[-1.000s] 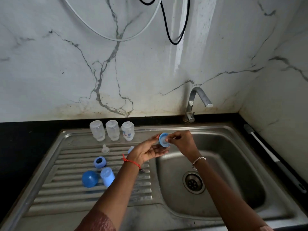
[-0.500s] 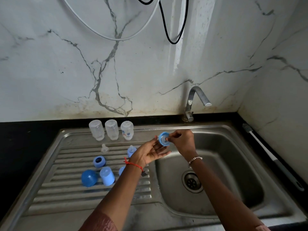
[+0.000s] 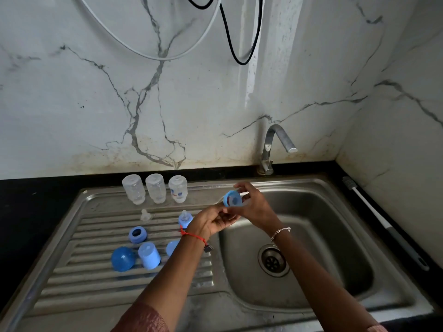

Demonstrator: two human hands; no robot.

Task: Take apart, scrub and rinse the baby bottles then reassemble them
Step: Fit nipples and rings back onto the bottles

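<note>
Right hand (image 3: pixel 254 209) pinches ring (image 3: pixel 233 199); bottles (image 3: pixel 155 188), caps (image 3: pixel 149 255) line the drainboard (image 3: pixel 96 283).

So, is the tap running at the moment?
Off, as far as shows: no water falls from the spout of the tap into the sink basin below.

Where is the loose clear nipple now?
Head view, left side: the clear silicone nipple sits on the ribbed steel drainboard, between the leftmost clear plastic bottle and the blue plastic ring.
</note>
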